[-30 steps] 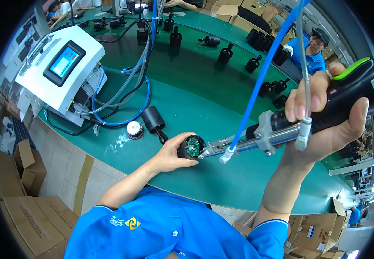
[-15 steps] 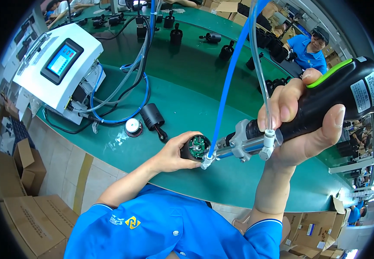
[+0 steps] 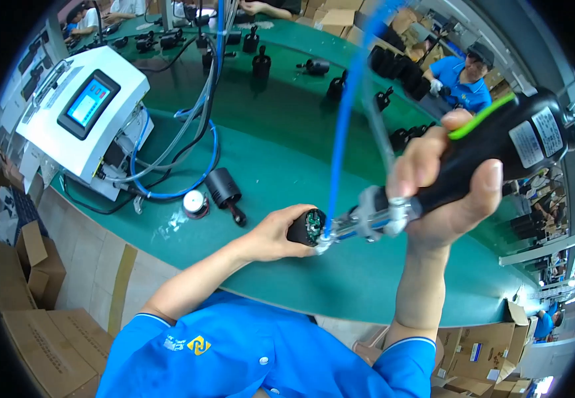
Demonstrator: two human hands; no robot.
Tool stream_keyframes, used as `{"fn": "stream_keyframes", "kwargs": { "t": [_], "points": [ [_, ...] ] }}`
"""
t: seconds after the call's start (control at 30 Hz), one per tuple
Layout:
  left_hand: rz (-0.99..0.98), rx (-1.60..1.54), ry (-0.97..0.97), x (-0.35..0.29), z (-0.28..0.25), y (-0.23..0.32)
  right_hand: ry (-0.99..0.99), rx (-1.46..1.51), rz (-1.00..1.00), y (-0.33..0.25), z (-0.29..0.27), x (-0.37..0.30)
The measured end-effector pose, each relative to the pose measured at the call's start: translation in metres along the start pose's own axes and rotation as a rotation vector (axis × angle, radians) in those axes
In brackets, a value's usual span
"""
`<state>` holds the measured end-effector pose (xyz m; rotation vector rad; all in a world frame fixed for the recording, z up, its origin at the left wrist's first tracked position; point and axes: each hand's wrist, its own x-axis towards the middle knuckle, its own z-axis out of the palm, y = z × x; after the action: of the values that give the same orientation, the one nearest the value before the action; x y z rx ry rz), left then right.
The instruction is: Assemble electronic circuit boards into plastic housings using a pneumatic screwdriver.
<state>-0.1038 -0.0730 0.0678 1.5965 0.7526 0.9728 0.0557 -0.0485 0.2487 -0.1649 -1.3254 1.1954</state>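
My left hand [image 3: 271,237] grips a black cylindrical housing [image 3: 298,232], its open end facing right. Inside that end shows a green circuit board [image 3: 315,224]. A black handheld electric screwdriver [image 3: 493,146] with a green strip is in my right hand [image 3: 443,209], fingers wrapped round its body. The metal nose [image 3: 350,224] of the screwdriver points left and meets or overlaps the rim of the housing; motion blur hides the exact contact. From the nose end rises a blue air tube [image 3: 342,132], and a clear tube [image 3: 375,119] joins farther back.
A white machine with a touchscreen [image 3: 62,119] stands at the left, with looped hoses. Near it lie a black cylinder with a lead [image 3: 223,187] and a round white-topped part [image 3: 195,203]. Several black units [image 3: 261,64] stand farther back. A co-worker [image 3: 463,83] sits across the green table [image 3: 393,292].
My right hand and the screwdriver have shifted left and now look blurred. The housing has turned slightly in my left hand, so less of the circuit board faces me. The whole view has shifted a little.
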Motion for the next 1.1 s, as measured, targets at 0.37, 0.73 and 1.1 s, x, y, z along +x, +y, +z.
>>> {"fn": "stream_keyframes", "kwargs": {
  "t": [0.37, 0.73, 1.1],
  "points": [
    [0.430, 1.736, -0.124, 0.257, -0.045, -0.067, 0.119, -0.455, 0.104, -0.082, -0.102, -0.001],
    [0.869, 2.129, -0.390, 0.382, -0.023, -0.132, 0.216, -0.577, 0.018, -0.095, -0.171, 0.019],
    [0.313, 1.318, 0.460, 0.404, -0.165, -0.127, 0.102, -0.609, -0.029, -0.085, -0.191, 0.028]
  ]
}}
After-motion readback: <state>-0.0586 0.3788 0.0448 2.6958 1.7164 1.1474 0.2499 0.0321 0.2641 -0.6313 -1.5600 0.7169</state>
